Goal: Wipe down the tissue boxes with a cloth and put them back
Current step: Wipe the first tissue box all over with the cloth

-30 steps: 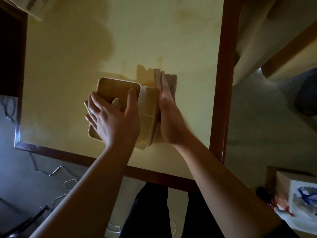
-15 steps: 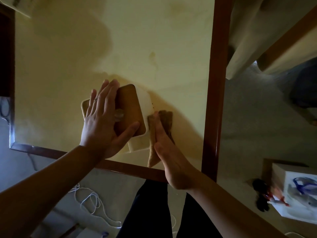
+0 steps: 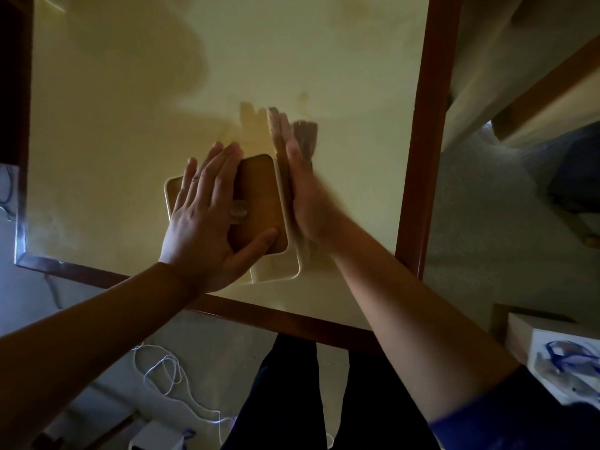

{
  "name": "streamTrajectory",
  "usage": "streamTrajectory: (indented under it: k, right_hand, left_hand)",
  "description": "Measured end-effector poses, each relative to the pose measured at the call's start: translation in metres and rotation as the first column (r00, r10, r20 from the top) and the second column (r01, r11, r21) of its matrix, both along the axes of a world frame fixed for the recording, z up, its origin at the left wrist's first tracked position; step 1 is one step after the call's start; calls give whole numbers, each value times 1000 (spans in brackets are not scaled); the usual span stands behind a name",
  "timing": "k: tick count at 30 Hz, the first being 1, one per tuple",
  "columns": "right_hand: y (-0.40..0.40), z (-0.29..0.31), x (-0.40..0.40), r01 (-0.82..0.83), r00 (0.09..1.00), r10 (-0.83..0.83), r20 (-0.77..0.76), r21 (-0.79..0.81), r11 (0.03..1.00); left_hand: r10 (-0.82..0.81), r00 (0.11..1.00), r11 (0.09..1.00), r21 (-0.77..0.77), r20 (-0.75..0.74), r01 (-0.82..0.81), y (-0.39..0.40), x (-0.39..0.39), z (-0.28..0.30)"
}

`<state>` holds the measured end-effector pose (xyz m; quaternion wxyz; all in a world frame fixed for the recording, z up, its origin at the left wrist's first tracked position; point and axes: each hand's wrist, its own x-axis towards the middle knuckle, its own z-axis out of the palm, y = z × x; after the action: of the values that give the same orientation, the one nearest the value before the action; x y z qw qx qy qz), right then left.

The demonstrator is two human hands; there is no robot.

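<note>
A cream tissue box [image 3: 279, 267] with a brown wooden lid [image 3: 259, 196] stands on the yellow table [image 3: 130, 125]. My left hand [image 3: 204, 219] lies flat on the lid with straight fingers, thumb along its near edge. My right hand [image 3: 302, 190] is held flat and upright against the box's right side, pressing a brown cloth [image 3: 305, 134] to it. The cloth sticks out beyond my fingertips. Most of the box's right wall is hidden by that hand.
The table has a dark wooden frame [image 3: 418, 157] on the right and along the near edge. White cables [image 3: 165, 375] lie on the floor below. A white box with blue print [image 3: 565, 362] sits at the lower right. My dark trouser legs [image 3: 292, 401] are under the table edge.
My right hand with the cloth has slid from the near end of the box's right side to the far end. My left hand stays flat on the lid.
</note>
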<state>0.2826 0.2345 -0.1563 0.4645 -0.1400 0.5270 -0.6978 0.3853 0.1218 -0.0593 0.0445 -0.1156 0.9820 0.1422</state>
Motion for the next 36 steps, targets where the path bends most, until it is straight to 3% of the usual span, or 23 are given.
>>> streamTrajectory:
  k: [3,6,10,14,16,23,27,31,36]
  right_hand:
    - [-14,9,-20,6,993,5,-121,92,996]
    - [0,14,-9,50,987,-47,-156,18,999]
    - [43,15,39,31,998,-34,-50,-72,997]
    - [77,25,89,35,999,-35,21,-2,999]
    - [89,26,108,25,1000,-24,-19,18,1000]
    - [63,22,84,108,994,-109,-18,-40,993]
    - [29,19,41,120,986,-123,-111,-34,992]
    - [6,21,6,119,937,-122,-326,-30,992]
    - [21,26,22,125,926,-118,-359,-3,992]
  left_hand:
    - [-8,1000,1000,-11,-5,8,0,1,0]
    - [-9,1000,1000,-11,-7,9,0,1,-1]
    - [-12,1000,1000,-18,-4,12,1,1,-2]
    - [-31,999,999,-9,10,31,0,3,-1]
    - [-57,998,998,-6,11,57,-1,5,0]
    - [-82,997,996,-17,-3,82,-2,5,-1]
    - [-82,997,997,-14,-7,82,-3,6,-1]
    - [-79,997,997,-18,-6,79,-2,6,-1]
    - [-84,996,996,-15,-4,84,-3,6,-3]
